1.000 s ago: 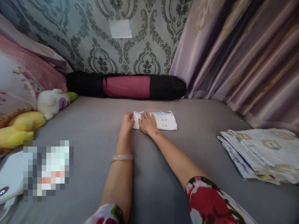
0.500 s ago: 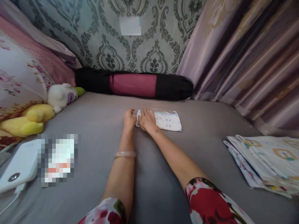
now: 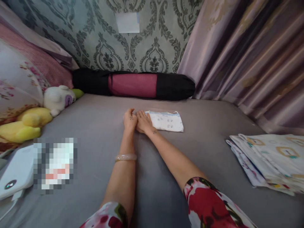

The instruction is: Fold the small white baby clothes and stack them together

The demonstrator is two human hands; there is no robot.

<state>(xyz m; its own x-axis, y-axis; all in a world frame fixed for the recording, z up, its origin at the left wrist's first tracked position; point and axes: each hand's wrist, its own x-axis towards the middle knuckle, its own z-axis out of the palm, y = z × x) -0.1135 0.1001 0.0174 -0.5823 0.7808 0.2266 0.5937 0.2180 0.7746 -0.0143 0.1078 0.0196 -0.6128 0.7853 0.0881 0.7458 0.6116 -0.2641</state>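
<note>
A small folded white cloth [image 3: 168,121] with pale blue trim and grey prints lies on the grey bed sheet [image 3: 95,126]. My right hand [image 3: 143,123] rests flat at its left end, fingers stretched toward the wall and touching the cloth's edge. Pressed against it on the left is my left hand [image 3: 129,119], with curled fingers and the thumb raised. What its fingers hold, if anything, is hidden. A pale bangle [image 3: 125,157] sits on my left wrist.
A stack of folded printed cloths [image 3: 268,158] lies at the right. A black and pink rolled bag [image 3: 133,85] lies along the patterned wall. Plush toys [image 3: 35,117] and pillows are at the left, a white device [image 3: 14,177] in front of them. Curtains hang at the right.
Both hands have slid left along the cloth, from resting on its left part to its very end. More of the cloth shows. The camera view shifted a little.
</note>
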